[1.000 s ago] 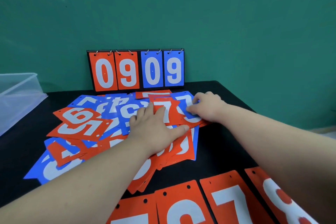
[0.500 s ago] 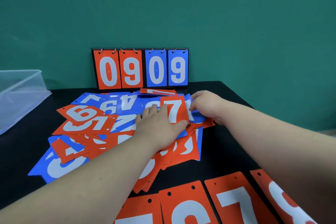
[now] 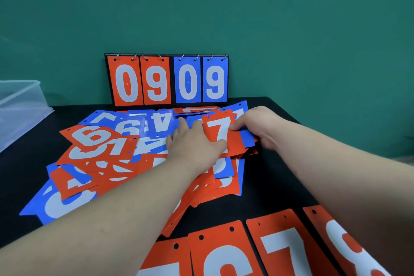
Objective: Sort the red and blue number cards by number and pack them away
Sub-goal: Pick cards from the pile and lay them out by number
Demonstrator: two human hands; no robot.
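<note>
A loose pile of red and blue number cards [image 3: 100,154] covers the middle of the black table [image 3: 275,177]. My left hand [image 3: 192,145] lies flat on the pile, its thumb against a red 7 card [image 3: 220,132]. My right hand [image 3: 257,125] pinches the right side of that red 7 card together with a blue card under it [image 3: 247,139]. Along the near edge, several red cards [image 3: 282,248] lie in a row, with a 7 and an 8 readable.
A flip scoreboard [image 3: 167,80] reading 09 in red and 09 in blue stands against the green wall. A clear plastic box [image 3: 20,107] sits at the far left. Bare black table shows to the right of the pile.
The red 7 card has slid up and to the right on the pile. Both hands moved slightly right with it, and my right hand now pinches its edge.
</note>
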